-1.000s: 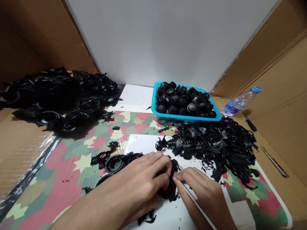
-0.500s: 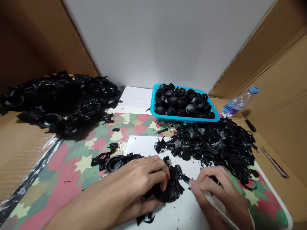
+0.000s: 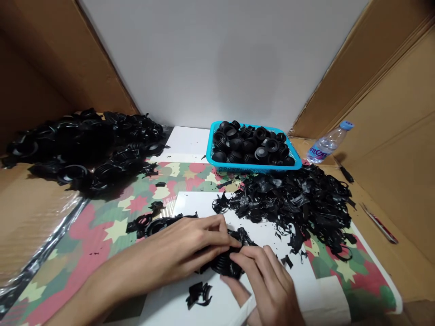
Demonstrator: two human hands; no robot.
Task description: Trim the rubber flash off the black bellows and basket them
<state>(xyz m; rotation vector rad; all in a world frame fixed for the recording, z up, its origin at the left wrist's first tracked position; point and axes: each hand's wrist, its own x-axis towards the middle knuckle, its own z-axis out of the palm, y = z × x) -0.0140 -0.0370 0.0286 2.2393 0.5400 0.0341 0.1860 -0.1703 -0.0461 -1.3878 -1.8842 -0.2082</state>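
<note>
A ribbed black rubber part [image 3: 224, 263] with ragged edges lies over the white sheet [image 3: 163, 294], between my two hands. My left hand [image 3: 200, 240] is wrapped round its left side, fingers bent over the top. On its right side, my right hand [image 3: 261, 278] pinches the part with thumb and fingertips, some white material showing at the palm. Beside my left hand are more black rubber parts [image 3: 154, 226], partly hidden by it. Torn black scraps [image 3: 198, 294] rest on the sheet just below.
A blue basket [image 3: 254, 168] full of black ribbed parts stands at the back. Black scraps [image 3: 299, 199] are heaped at the right, untrimmed-looking parts [image 3: 84, 145] at the left. A bottle [image 3: 328, 144], a red-handled tool [image 3: 380, 224] and a dark-handled tool [image 3: 346, 174] lie along the right side.
My right hand has moved left onto the black part. A small scrap now lies to its right on the sheet. The whole view has shifted slightly.
</note>
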